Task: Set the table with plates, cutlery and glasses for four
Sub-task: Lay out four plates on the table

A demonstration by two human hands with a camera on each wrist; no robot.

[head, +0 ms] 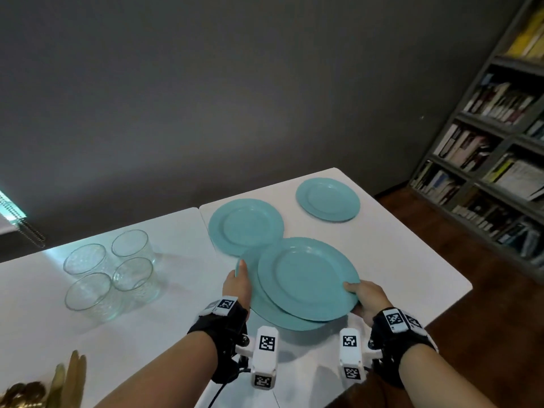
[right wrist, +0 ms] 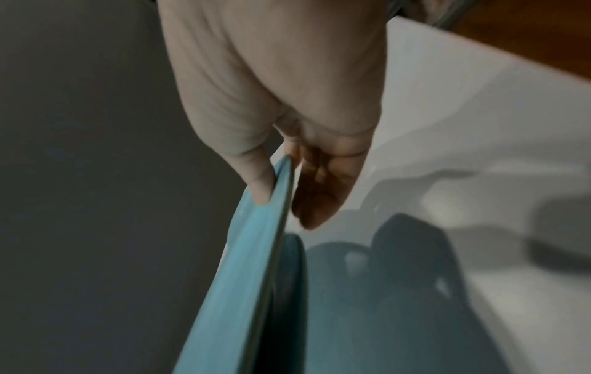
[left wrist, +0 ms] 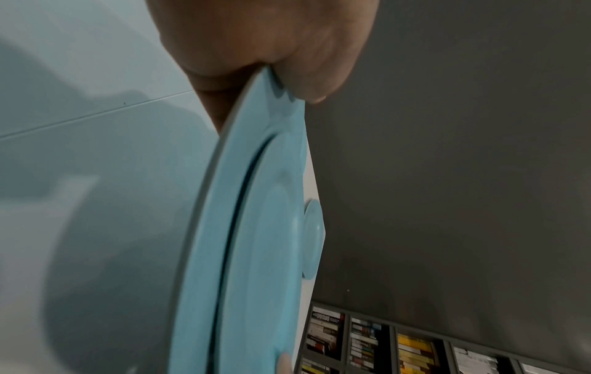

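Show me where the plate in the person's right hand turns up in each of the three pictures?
Head view: the upper plate lies low and centre, overlapping the lower plate, its near right rim held by the right hand.
Left wrist view: it is the band right of the dark gap, seen edge-on.
Right wrist view: edge-on from the thumb down.
Shared landmark: the white table.
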